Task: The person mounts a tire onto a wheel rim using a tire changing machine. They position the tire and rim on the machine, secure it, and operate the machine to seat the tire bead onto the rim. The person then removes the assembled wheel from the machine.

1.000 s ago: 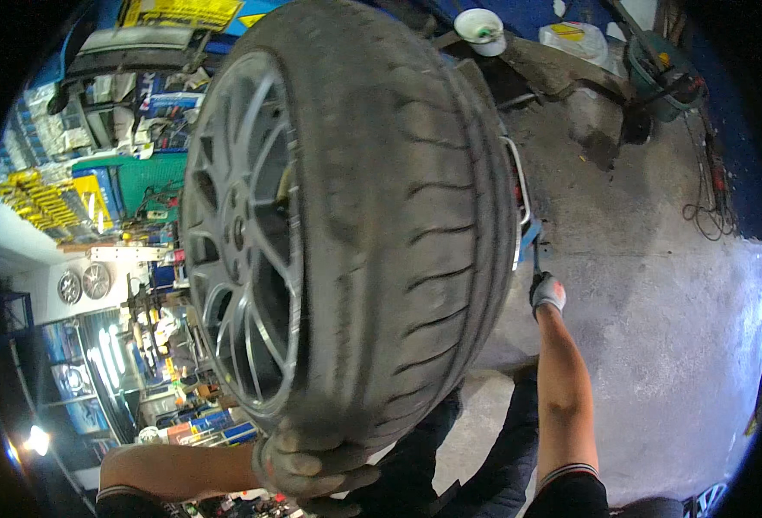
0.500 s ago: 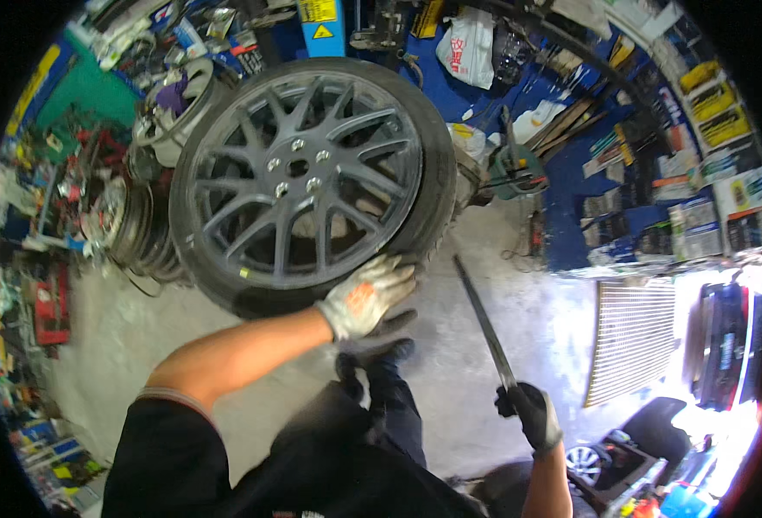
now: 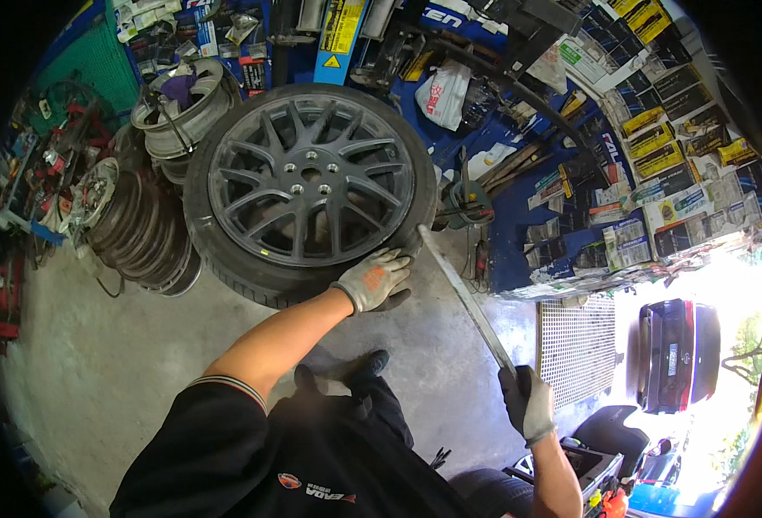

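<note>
A dark grey multi-spoke alloy wheel point(image 3: 312, 174) with a black tyre point(image 3: 251, 274) on it lies face up ahead of me. My left hand point(image 3: 374, 281), in a white and grey work glove, lies on the tyre's near edge with fingers stretched out. My right hand point(image 3: 528, 402), in a similar glove with dark fingers, is closed around the lower end of a long flat metal tyre lever point(image 3: 467, 299). The lever points up and to the left. Its far tip is beside the tyre's right edge; whether it touches I cannot tell.
Bare metal rims point(image 3: 143, 229) stand left of the wheel, below a silver rim point(image 3: 184, 112). A blue machine column point(image 3: 331, 65) rises behind it. A green container point(image 3: 465, 203) is to the right, near a blue packet-covered counter point(image 3: 515, 268). A floor grate point(image 3: 578, 345) and parked car point(image 3: 667, 358) lie further right.
The view has shifted. My right hand has raised the tyre lever up and left, bringing its tip closer to the tyre. My left hand remains on the tyre's near edge.
</note>
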The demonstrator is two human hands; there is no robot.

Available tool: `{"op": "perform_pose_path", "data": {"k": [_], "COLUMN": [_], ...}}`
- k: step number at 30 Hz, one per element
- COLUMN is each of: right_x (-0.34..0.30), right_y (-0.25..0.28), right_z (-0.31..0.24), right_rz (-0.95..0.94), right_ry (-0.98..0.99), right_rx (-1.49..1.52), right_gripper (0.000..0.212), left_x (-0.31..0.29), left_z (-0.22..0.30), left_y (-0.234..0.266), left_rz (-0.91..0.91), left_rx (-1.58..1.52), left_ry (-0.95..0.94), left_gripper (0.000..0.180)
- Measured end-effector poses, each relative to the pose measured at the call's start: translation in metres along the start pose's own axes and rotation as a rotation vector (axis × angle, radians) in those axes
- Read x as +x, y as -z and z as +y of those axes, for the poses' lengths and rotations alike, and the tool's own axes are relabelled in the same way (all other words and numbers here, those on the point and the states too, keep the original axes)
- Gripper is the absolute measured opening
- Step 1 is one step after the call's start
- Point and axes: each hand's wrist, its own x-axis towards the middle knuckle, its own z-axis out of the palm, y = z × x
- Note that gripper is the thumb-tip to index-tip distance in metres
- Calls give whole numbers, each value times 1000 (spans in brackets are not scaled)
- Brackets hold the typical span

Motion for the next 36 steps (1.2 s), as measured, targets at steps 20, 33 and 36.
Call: {"op": "perform_pose_path", "data": {"k": [20,33,36], "right_x": [229,302,313], "right_y": [72,-239,-276], "right_z": [-32,96,84], "right_rz": [-354,-202,-106], "right_ry": [304,347,515], "right_rx": [-378,141,291], "right_gripper": [52,34,25], "left_x": [11,27,30], "left_z": [-1,2,1], "left_y": [14,8,5], "left_rz": [-79,-171,-308], "left_rx": [-92,-126,-108], "left_ry": [46,81,140], "left_gripper": [49,45,47]}}
